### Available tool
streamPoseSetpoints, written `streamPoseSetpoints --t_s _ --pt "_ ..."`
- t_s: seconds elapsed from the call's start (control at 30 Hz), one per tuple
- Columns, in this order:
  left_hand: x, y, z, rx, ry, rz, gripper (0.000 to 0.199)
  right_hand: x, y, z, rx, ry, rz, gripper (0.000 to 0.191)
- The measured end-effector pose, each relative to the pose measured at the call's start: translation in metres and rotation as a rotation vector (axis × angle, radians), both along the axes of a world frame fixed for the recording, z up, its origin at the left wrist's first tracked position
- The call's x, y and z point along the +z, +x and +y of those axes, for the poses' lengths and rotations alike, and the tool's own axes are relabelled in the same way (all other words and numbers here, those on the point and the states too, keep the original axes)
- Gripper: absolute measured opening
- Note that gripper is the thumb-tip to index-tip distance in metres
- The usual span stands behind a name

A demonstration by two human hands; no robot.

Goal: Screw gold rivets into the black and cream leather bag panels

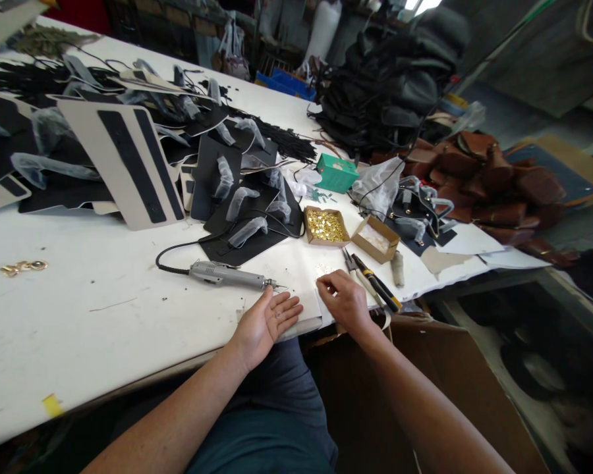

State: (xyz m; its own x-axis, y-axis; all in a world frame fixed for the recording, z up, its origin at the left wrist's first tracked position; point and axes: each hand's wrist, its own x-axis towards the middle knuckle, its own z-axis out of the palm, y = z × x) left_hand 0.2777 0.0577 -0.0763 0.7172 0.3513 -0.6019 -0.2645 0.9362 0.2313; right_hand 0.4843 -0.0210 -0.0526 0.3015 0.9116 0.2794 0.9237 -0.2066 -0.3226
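Lower centre: open left hand point(271, 319), palm up, bearing a tiny shiny piece point(277, 315), near a grey cylindrical electric screwdriver point(227, 275). Right hand point(344, 303) curled closed, contents unclear.

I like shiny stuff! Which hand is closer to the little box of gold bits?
Right. The right hand is on the near side of the box of gold bits; the left hand is farther off, by the tip of the grey tool.

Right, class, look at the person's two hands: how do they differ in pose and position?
The left hand is open, palm up, while the right hand has its fingers curled in. The left hand is near the tip of the grey power screwdriver; the right hand is beside the yellow-and-black-handled tool. Both are bare and at the table's near edge.
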Motion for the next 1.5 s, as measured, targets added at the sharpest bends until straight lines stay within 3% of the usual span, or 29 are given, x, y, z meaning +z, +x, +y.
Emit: streamPoseSetpoints --t_s 0.1,0.2,0.53,0.77,1.13,1.27,1.4,1.5 --pt "-0.001 0.000 -0.001 -0.012 0.028 0.001 0.055 -0.008 0.032 0.006 -0.103 -0.001 -0.123 0.015" --pt "-0.001 -0.001 -0.001 -0.020 0.041 -0.006 0.055 -0.016 0.047 0.010 -0.096 -0.057 -0.195 0.016" --pt "0.002 0.001 0.000 -0.022 0.041 0.012 0.055 -0.028 0.049 0.012 -0.049 -0.109 -0.316 0.021" --pt "-0.001 0.001 -0.001 -0.019 0.045 -0.007 0.056 -0.025 0.051 0.010 -0.009 -0.133 -0.288 0.018" --pt "0.005 0.000 0.001 -0.009 0.041 0.008 0.054 -0.019 0.051 0.009 -0.058 -0.056 -0.210 0.015" --pt "0.002 0.000 0.001 -0.008 0.020 -0.005 0.055 -0.002 0.028 0.007 -0.034 0.053 -0.106 0.017" --pt "-0.003 0.000 0.001 0.026 -0.026 -0.034 0.050 0.011 -0.023 0.000 0.253 -0.014 0.093 0.015" --pt "-0.006 -0.001 0.001 0.050 -0.044 -0.062 0.046 0.008 -0.055 -0.001 0.427 -0.108 0.072 0.015"
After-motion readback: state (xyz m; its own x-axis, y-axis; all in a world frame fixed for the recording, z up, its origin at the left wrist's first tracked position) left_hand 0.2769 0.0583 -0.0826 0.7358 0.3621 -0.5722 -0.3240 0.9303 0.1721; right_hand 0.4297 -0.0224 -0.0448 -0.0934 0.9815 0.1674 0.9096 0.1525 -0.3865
